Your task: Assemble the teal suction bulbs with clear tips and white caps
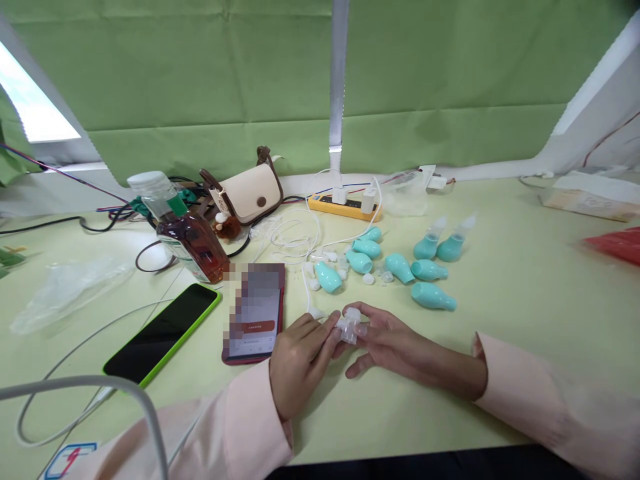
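Note:
Between my two hands, just above the table, is a small clear plastic piece. My left hand pinches it from the left with thumb and fingers. From the right, my right hand grips it between thumb and forefinger, its lower fingers loosely curled. Beyond the hands lie several turquoise bulbs with open ends, mixed with small whitish plastic pieces. Two turquoise bulbs with clear tips stand upright farther right.
Left of my hands are a phone in a red case and a black-screened phone with a green edge. Behind them stand a bottle of brown liquid and a cream handbag. A yellow power strip with white cables lies at the back.

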Demonstrator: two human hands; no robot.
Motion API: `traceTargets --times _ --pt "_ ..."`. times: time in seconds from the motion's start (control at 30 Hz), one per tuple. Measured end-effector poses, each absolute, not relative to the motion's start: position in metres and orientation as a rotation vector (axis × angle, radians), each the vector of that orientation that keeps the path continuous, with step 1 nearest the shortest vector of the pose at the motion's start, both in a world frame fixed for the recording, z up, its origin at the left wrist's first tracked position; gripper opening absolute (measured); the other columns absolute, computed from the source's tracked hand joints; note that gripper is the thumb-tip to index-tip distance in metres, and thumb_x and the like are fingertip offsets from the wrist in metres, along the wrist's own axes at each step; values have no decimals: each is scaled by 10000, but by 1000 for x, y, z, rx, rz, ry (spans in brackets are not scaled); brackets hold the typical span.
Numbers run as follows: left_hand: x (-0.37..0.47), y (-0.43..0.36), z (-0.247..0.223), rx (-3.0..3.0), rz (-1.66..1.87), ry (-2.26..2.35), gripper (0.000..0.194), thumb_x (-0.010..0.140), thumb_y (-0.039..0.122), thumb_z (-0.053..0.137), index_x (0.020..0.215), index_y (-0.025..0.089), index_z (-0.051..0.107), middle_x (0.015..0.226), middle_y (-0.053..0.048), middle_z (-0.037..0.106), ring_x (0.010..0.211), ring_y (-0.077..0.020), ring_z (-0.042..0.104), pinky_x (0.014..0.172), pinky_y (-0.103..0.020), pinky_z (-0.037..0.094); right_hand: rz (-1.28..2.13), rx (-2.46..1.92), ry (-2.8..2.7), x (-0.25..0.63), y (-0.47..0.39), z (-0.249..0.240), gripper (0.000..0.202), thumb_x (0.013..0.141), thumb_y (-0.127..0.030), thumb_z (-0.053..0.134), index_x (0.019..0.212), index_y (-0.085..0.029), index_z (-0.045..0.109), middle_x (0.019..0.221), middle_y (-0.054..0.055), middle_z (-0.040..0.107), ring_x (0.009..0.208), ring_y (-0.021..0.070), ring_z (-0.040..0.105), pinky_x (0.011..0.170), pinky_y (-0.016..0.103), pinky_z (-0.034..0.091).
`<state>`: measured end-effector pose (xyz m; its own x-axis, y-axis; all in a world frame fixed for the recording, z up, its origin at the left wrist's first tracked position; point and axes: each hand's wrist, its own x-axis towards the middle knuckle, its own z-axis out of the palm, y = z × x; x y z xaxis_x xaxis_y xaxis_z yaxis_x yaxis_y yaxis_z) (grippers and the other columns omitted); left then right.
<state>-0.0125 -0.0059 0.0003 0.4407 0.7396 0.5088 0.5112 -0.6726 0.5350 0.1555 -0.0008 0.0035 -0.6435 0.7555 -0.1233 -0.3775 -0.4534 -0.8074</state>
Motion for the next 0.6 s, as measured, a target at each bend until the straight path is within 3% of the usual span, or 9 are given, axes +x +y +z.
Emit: traceTargets --times 0.37,0.6 --pt "-15 -8 5 2541 991 1037 315 832 167 344 1076 71 519 675 -83 562 647 -180 476 582 -324 412 2111 -567 -1027 156 -2 -4 227 755 -247 547 939 -180 432 966 60 513 870 165 532 684 373 483" --pt "-17 -7 7 2899 1104 958 276 760 176 432 966 31 543 738 -134 573 676 -209 491 512 -332 434 2082 -560 -1055 154 -4 -6 225 755 -240 550 916 -191 400 856 22 537 773 135 559 692 353 479"
